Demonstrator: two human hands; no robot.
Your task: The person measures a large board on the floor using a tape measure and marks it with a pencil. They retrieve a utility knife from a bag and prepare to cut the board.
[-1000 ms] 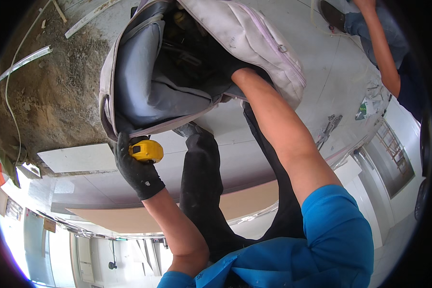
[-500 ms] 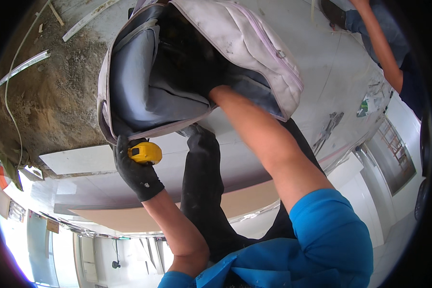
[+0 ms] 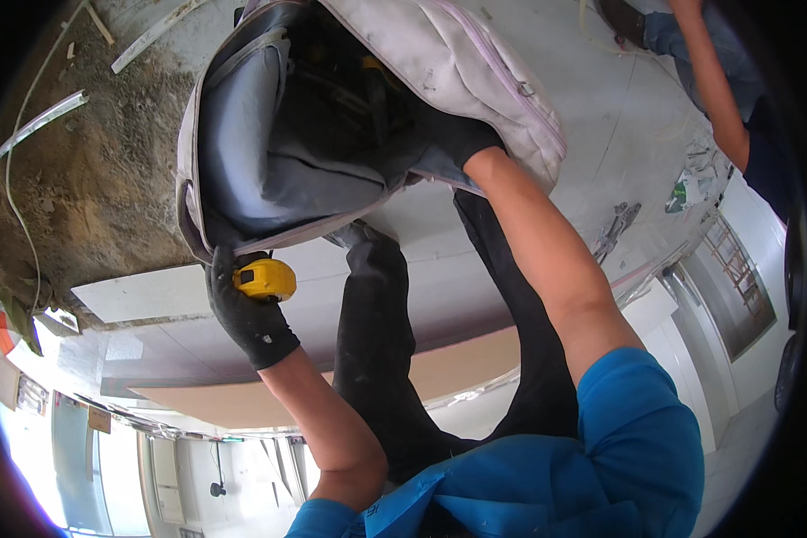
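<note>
The left hand (image 3: pixel 245 309) grasps a yellow tape measure (image 3: pixel 271 280) at the near rim of the open backpack (image 3: pixel 426 56); the right hand (image 3: pixel 462 142) is inside, grip not determinable. Recommended: hold the opening wide, look before grasping.

Looked down from the person's head, fisheye-wide; faced the open bag (image 3: pixel 448 67) from near, took in floor (image 3: pixel 614 99) around.

Black-gloved left grip (image 3: pixel 245 309) around yellow tape measure (image 3: pixel 269 280), at pale bag (image 3: pixel 453 58); right grip (image 3: pixel 462 139) inside, partly shadowed.
</note>
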